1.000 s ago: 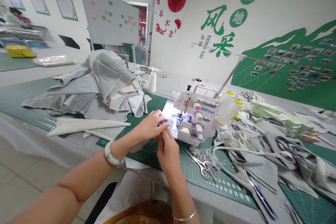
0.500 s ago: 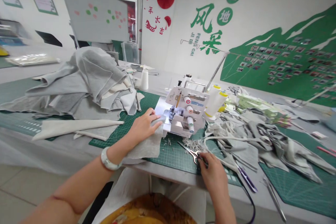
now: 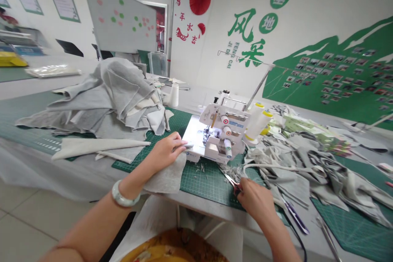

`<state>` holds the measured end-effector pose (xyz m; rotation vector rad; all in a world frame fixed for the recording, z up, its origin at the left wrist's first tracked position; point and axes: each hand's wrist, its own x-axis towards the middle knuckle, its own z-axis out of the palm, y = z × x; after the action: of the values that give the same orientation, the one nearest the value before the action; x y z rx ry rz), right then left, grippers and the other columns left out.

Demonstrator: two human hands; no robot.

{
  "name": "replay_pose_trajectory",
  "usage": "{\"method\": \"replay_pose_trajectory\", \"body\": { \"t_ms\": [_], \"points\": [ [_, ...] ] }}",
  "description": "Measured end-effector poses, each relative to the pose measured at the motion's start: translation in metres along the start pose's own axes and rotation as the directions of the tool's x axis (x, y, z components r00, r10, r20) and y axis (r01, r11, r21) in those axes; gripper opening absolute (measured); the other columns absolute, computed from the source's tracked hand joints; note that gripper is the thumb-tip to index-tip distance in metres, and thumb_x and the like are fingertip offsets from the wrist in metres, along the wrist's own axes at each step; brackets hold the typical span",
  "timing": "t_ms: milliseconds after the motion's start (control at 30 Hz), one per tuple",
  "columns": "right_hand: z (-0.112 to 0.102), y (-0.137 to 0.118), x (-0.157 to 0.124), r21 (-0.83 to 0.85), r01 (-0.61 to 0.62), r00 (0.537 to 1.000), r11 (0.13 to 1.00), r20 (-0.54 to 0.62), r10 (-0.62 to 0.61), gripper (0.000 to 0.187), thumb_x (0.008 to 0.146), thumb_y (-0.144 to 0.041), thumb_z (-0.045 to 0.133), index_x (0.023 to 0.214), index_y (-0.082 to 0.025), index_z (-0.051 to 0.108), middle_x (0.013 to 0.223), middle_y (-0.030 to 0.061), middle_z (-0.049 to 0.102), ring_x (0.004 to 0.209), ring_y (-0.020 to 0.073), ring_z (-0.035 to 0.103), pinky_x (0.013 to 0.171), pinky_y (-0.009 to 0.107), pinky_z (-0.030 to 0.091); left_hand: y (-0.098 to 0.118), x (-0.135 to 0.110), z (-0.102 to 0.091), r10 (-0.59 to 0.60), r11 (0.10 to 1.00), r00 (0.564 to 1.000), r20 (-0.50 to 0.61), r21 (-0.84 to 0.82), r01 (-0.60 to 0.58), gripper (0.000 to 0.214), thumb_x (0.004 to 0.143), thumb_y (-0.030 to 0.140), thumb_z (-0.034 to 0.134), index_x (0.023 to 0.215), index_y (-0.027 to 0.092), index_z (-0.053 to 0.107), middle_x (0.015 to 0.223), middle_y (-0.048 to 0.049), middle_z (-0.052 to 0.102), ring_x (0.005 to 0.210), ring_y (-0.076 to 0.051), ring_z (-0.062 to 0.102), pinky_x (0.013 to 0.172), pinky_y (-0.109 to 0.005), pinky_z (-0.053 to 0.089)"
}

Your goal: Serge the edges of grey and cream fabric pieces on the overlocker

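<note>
My left hand (image 3: 167, 151) pinches the edge of a light grey fabric piece (image 3: 167, 178) at the left side of the white overlock sewing machine (image 3: 222, 127). The rest of that fabric hangs below the hand onto the cutting mat (image 3: 198, 184) and the table edge. My right hand (image 3: 254, 198) is closed around the handles of a pair of scissors (image 3: 229, 178). Their blades lie low over the mat and point toward grey thread trimmings (image 3: 235, 170) in front of the machine. The handles are mostly hidden by my fingers.
A large heap of grey fabric (image 3: 123, 86) lies on the left, a white thread cone (image 3: 174, 95) behind it. Tangled grey fabric pieces (image 3: 285, 159) cover the right side. Purple-handled snips (image 3: 294, 215) and metal tweezers (image 3: 328, 235) lie near the front right edge.
The left hand has drawn slightly away from the machine's needle area with the fabric. The right hand has closed more fully over the scissor handles. The whole view has shifted slightly.
</note>
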<state>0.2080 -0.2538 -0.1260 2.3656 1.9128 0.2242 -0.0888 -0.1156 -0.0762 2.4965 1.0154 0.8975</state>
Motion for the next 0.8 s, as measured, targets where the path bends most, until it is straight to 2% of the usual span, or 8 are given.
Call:
{"method": "replay_pose_trajectory", "body": {
  "t_ms": [233,400,500,600,700,800],
  "points": [
    [-0.012,0.008,-0.003,-0.053,0.034,0.996,0.998,-0.084,-0.039,0.015,0.078,-0.014,0.052,0.083,-0.021,0.065,0.084,0.0035,0.071,0.07,0.0196,0.068,0.051,0.027,0.024,-0.006,-0.017,-0.004,-0.006,0.994,0.997,-0.072,-0.107,-0.002,0.026,0.089,0.023,0.051,0.11,0.022,0.067,0.094,-0.0038,0.06,0.085,-0.015,0.058,0.076,-0.026,0.044],
    [0.0,0.012,-0.007,-0.016,0.028,0.989,0.999,-0.145,-0.03,0.012,0.08,-0.019,0.054,0.083,-0.022,0.064,0.08,0.002,0.072,0.059,0.0176,0.065,0.05,0.026,0.025,-0.007,-0.025,-0.001,-0.051,0.985,0.992,-0.119,-0.17,0.03,0.026,0.089,0.022,0.052,0.111,0.021,0.066,0.093,-0.0032,0.06,0.085,-0.014,0.057,0.077,-0.026,0.045],
    [0.013,0.014,-0.004,0.15,0.028,0.983,0.988,-0.185,0.0,0.012,0.083,-0.028,0.052,0.082,-0.022,0.062,0.069,0.0019,0.069,0.054,0.0169,0.062,0.049,0.025,0.029,-0.007,-0.031,0.0,-0.083,0.98,0.987,-0.136,-0.19,0.056,0.026,0.089,0.024,0.052,0.112,0.022,0.065,0.094,-0.0033,0.06,0.087,-0.014,0.057,0.08,-0.027,0.045],
    [0.016,0.013,0.002,0.415,0.03,0.981,0.909,-0.187,0.053,0.019,0.081,-0.038,0.053,0.085,-0.021,0.06,0.065,0.0003,0.064,0.05,0.0148,0.056,0.049,0.024,0.036,-0.008,-0.037,0.0,-0.116,0.976,0.982,-0.153,-0.201,0.084,0.027,0.089,0.026,0.052,0.113,0.022,0.065,0.096,-0.0036,0.061,0.088,-0.015,0.058,0.083,-0.028,0.046],
    [0.01,0.007,0.006,0.571,0.024,0.975,0.821,-0.195,0.107,0.035,0.072,-0.044,0.062,0.095,-0.018,0.059,0.072,0.0011,0.062,0.053,0.0142,0.052,0.052,0.025,0.04,-0.011,-0.043,-0.001,-0.138,0.974,0.975,-0.172,-0.201,0.102,0.027,0.088,0.027,0.053,0.112,0.022,0.065,0.095,-0.0039,0.062,0.089,-0.016,0.058,0.083,-0.029,0.046],
    [-0.001,-0.001,0.005,0.64,0.063,0.981,0.766,-0.18,0.07,0.042,0.069,-0.046,0.066,0.099,-0.017,0.058,0.074,0.0004,0.059,0.058,0.0147,0.051,0.056,0.026,0.042,-0.015,-0.048,-0.001,-0.161,0.971,0.972,-0.172,-0.205,0.124,0.027,0.088,0.028,0.054,0.111,0.022,0.066,0.095,-0.0039,0.063,0.088,-0.016,0.059,0.082,-0.028,0.047]
  ]
}}
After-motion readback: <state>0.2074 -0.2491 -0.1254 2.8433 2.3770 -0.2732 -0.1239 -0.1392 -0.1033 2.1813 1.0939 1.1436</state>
